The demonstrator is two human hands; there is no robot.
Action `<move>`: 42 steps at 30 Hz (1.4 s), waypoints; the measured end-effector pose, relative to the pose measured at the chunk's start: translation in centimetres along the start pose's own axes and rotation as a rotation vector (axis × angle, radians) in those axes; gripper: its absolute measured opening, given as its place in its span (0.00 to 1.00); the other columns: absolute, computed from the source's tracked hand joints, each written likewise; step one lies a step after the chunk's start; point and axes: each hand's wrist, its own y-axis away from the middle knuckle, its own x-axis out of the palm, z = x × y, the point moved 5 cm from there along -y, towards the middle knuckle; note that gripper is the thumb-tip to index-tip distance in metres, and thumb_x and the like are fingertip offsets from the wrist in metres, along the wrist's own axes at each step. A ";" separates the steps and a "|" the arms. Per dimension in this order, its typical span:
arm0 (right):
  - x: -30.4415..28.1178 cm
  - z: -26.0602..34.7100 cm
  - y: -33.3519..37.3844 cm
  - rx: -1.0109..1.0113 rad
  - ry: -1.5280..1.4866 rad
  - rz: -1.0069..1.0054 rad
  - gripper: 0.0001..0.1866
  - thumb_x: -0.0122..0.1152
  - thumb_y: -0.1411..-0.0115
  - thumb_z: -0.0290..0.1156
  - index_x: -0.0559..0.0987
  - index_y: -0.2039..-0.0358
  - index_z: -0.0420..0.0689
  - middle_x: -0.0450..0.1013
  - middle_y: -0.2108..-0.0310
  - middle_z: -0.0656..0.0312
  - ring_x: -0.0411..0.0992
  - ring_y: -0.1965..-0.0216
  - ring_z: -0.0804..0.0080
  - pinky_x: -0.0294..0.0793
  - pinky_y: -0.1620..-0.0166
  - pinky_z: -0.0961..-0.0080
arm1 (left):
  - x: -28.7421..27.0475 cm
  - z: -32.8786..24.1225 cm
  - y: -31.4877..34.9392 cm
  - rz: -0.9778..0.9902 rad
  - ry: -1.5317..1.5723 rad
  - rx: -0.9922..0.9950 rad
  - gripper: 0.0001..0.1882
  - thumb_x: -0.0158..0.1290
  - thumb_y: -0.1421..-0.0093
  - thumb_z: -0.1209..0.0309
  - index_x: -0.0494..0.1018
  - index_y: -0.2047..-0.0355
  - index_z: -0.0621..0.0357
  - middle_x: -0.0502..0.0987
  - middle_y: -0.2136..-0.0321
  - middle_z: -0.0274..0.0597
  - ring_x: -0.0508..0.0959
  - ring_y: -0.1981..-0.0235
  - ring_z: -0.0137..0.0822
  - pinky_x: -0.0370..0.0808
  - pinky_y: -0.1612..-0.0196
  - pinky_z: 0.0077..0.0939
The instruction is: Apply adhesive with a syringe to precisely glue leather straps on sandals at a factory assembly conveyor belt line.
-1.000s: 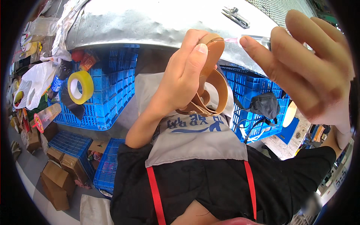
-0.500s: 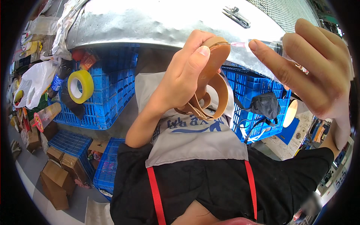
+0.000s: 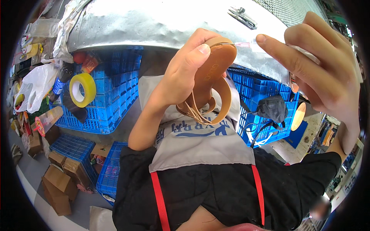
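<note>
My left hand (image 3: 179, 73) is closed round a tan sandal (image 3: 216, 65), thumb on the insole near the rounded end. Thin straps and a wide band loop beneath that grip. In my right hand (image 3: 323, 67) is a syringe with a pink needle hub (image 3: 243, 44); most of its barrel is hidden behind the fingers. The thin needle lies along the sandal's rounded edge, seemingly touching it. My right index finger stretches out beside the hub, the other fingers curled.
A metal-topped bench (image 3: 154, 27) holds small black snips (image 3: 243, 17). Blue crates (image 3: 111, 111) stand below on both sides, one with a roll of yellow tape (image 3: 83, 89) at its edge. A black mesh pouch (image 3: 272, 107) hangs at the right. Cardboard boxes (image 3: 58, 188) lie lower left.
The sandal has turned so more of its insole faces me. My right hand has tilted, covering more of the syringe barrel, and the needle reaches further along the sandal's edge.
</note>
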 end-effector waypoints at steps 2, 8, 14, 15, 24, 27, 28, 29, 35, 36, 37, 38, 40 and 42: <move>-0.2 0.1 0.1 0.023 -0.034 -0.013 0.38 0.73 0.61 0.29 0.83 0.44 0.35 0.68 0.68 0.59 0.67 0.70 0.66 0.66 0.71 0.67 | -0.1 0.0 0.0 0.002 -0.003 -0.006 0.28 0.39 0.28 0.53 0.68 0.42 0.64 0.81 0.57 0.56 0.84 0.63 0.40 0.83 0.57 0.36; -0.4 -0.1 0.6 -0.007 -0.072 -0.108 0.34 0.75 0.60 0.27 0.85 0.47 0.35 0.77 0.59 0.53 0.69 0.69 0.66 0.66 0.72 0.69 | -0.3 -0.1 0.2 0.092 0.097 -0.025 0.26 0.41 0.27 0.53 0.67 0.41 0.62 0.77 0.55 0.47 0.80 0.57 0.34 0.79 0.51 0.34; 0.1 0.1 1.3 -0.097 -0.030 -0.155 0.30 0.76 0.59 0.30 0.88 0.52 0.36 0.78 0.60 0.52 0.69 0.74 0.68 0.63 0.74 0.71 | -0.2 0.0 0.1 0.167 0.135 -0.017 0.27 0.42 0.28 0.53 0.68 0.42 0.64 0.77 0.54 0.49 0.81 0.58 0.37 0.79 0.52 0.36; 0.1 0.1 1.4 -0.101 -0.027 -0.166 0.29 0.76 0.60 0.30 0.88 0.52 0.36 0.78 0.61 0.51 0.69 0.74 0.68 0.63 0.75 0.71 | -0.2 0.1 0.0 0.162 0.129 -0.036 0.27 0.42 0.28 0.53 0.68 0.42 0.64 0.77 0.54 0.49 0.81 0.59 0.38 0.80 0.52 0.36; 0.4 0.6 1.5 -0.041 -0.047 -0.169 0.30 0.72 0.61 0.31 0.89 0.53 0.36 0.77 0.64 0.52 0.68 0.75 0.69 0.62 0.76 0.72 | -0.2 0.4 -0.3 0.187 0.152 -0.046 0.27 0.43 0.29 0.53 0.69 0.43 0.65 0.79 0.54 0.50 0.82 0.60 0.37 0.80 0.54 0.35; 0.5 0.8 1.6 -0.015 -0.067 -0.200 0.30 0.72 0.62 0.29 0.89 0.53 0.36 0.76 0.65 0.53 0.68 0.76 0.69 0.62 0.76 0.72 | -0.2 0.4 -0.3 0.191 0.153 -0.052 0.27 0.43 0.28 0.53 0.70 0.43 0.65 0.79 0.54 0.50 0.82 0.60 0.37 0.80 0.54 0.35; 0.6 0.8 1.6 -0.006 -0.077 -0.219 0.30 0.72 0.62 0.29 0.89 0.53 0.36 0.76 0.65 0.53 0.68 0.76 0.70 0.62 0.76 0.72 | -0.2 0.4 -0.3 0.197 0.153 -0.049 0.27 0.43 0.28 0.53 0.70 0.43 0.65 0.79 0.53 0.50 0.82 0.60 0.37 0.80 0.54 0.35; 0.7 0.9 1.7 0.010 -0.094 -0.246 0.30 0.72 0.62 0.28 0.89 0.53 0.36 0.76 0.66 0.54 0.68 0.76 0.70 0.62 0.76 0.72 | -0.2 0.4 -0.3 0.210 0.158 -0.035 0.27 0.43 0.28 0.53 0.70 0.43 0.65 0.79 0.53 0.50 0.82 0.60 0.37 0.80 0.53 0.35; 0.7 1.4 2.1 0.050 -0.071 -0.256 0.30 0.74 0.62 0.28 0.88 0.52 0.38 0.76 0.66 0.56 0.69 0.76 0.70 0.64 0.76 0.72 | -0.1 0.6 -0.2 0.203 0.157 -0.029 0.27 0.43 0.29 0.53 0.70 0.43 0.64 0.79 0.54 0.50 0.82 0.60 0.37 0.80 0.54 0.35; 0.7 1.4 2.1 0.053 -0.069 -0.255 0.30 0.74 0.61 0.28 0.88 0.52 0.38 0.76 0.66 0.55 0.69 0.76 0.70 0.64 0.76 0.72 | -0.1 0.6 -0.2 0.198 0.149 -0.041 0.27 0.43 0.29 0.52 0.70 0.43 0.64 0.79 0.54 0.50 0.82 0.60 0.37 0.81 0.54 0.34; 0.6 1.5 2.1 0.056 -0.068 -0.253 0.30 0.74 0.61 0.27 0.88 0.52 0.38 0.76 0.66 0.55 0.69 0.76 0.70 0.65 0.76 0.72 | -0.1 0.6 -0.2 0.200 0.146 -0.041 0.27 0.43 0.29 0.52 0.70 0.43 0.64 0.79 0.54 0.50 0.82 0.60 0.37 0.81 0.54 0.34; 0.6 1.5 2.1 0.051 -0.062 -0.254 0.30 0.74 0.61 0.27 0.88 0.52 0.38 0.76 0.66 0.55 0.70 0.75 0.70 0.65 0.75 0.73 | 0.0 0.5 -0.2 0.211 0.152 -0.023 0.27 0.43 0.29 0.52 0.69 0.43 0.64 0.79 0.54 0.50 0.82 0.60 0.37 0.81 0.54 0.34; 0.5 1.6 1.9 0.054 -0.040 -0.233 0.30 0.74 0.61 0.26 0.88 0.52 0.38 0.76 0.66 0.55 0.70 0.75 0.69 0.66 0.75 0.73 | 0.0 0.6 -0.3 0.199 0.136 -0.042 0.27 0.43 0.29 0.52 0.69 0.43 0.64 0.79 0.54 0.49 0.82 0.61 0.37 0.81 0.54 0.34; 0.3 1.9 1.9 0.073 -0.014 -0.205 0.30 0.73 0.62 0.25 0.88 0.52 0.39 0.77 0.66 0.55 0.71 0.75 0.68 0.67 0.75 0.73 | -0.1 0.6 -0.3 0.191 0.134 -0.044 0.27 0.43 0.29 0.52 0.69 0.43 0.64 0.79 0.54 0.49 0.82 0.61 0.37 0.81 0.54 0.34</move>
